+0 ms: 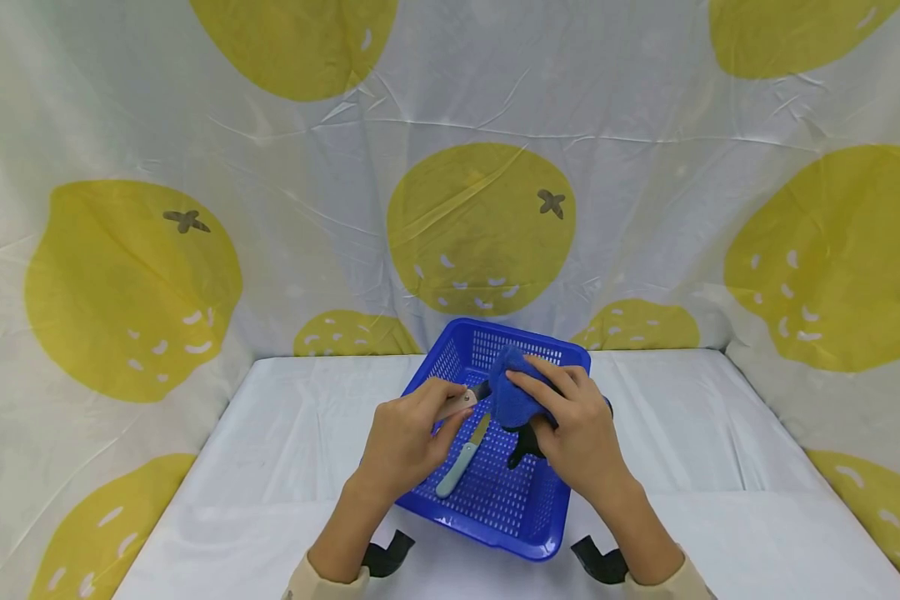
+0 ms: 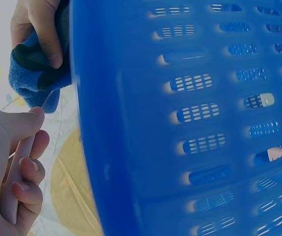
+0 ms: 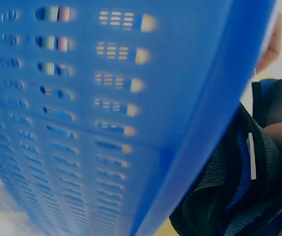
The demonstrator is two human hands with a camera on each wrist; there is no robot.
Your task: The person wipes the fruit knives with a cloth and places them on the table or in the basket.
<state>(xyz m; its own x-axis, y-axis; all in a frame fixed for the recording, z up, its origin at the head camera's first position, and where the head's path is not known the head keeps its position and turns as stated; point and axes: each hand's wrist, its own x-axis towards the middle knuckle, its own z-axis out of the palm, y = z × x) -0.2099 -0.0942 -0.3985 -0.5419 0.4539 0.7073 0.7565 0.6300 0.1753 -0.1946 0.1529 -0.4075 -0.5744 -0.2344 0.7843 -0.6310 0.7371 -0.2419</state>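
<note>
My left hand (image 1: 412, 437) grips a small knife (image 1: 457, 403) by its pale pinkish handle, above the blue basket. In my right hand (image 1: 581, 425) is a bunched blue cloth (image 1: 513, 390) with dark edging, held against the knife's blade; the cloth hides most of the blade. The left wrist view shows the fingers curled round the handle (image 2: 16, 182) and the cloth (image 2: 38, 73) just beyond it. Below the hands, a second knife (image 1: 459, 468) with a light blue handle and yellowish blade lies in the basket. Dark folds of cloth (image 3: 219, 187) hang under the right hand.
The blue perforated plastic basket (image 1: 487, 546) stands at an angle on a white-covered table (image 1: 307, 442). Its side wall fills much of both wrist views. A white curtain (image 1: 630, 208) with yellow fruit prints hangs behind and at both sides.
</note>
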